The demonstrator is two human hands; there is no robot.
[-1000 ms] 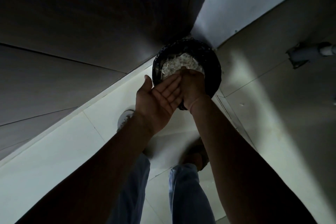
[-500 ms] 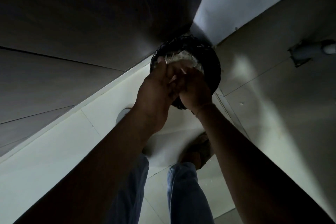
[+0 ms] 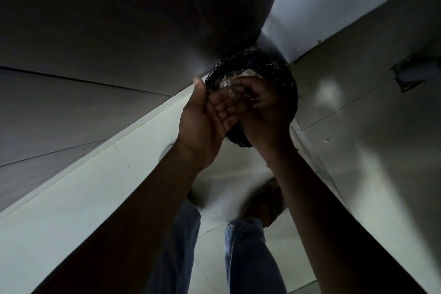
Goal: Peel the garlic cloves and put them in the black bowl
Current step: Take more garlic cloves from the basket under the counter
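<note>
Head camera, dim light. Count: two hands, one round black-lined container [image 3: 284,71], one heap of pale papery garlic skins [image 3: 241,74] inside it, two legs in blue jeans [image 3: 245,253], one foot [image 3: 267,200] visible on the pale floor tiles [image 3: 71,198], and one pipe fitting [image 3: 409,75] on the right wall.

The container sits on the floor in the corner where the walls meet. Both hands are held out over its near rim, hiding most of its opening.

The left hand [image 3: 202,122] is turned palm up, fingers straight and together, thumb raised. The right hand [image 3: 265,112] shows its back to the camera, with its fingers bent down onto the left hand's fingertips; whether it holds anything cannot be told. A few pale flakes [image 3: 229,90] show where the two hands meet. The skins lie just beyond and below the fingers.
</note>
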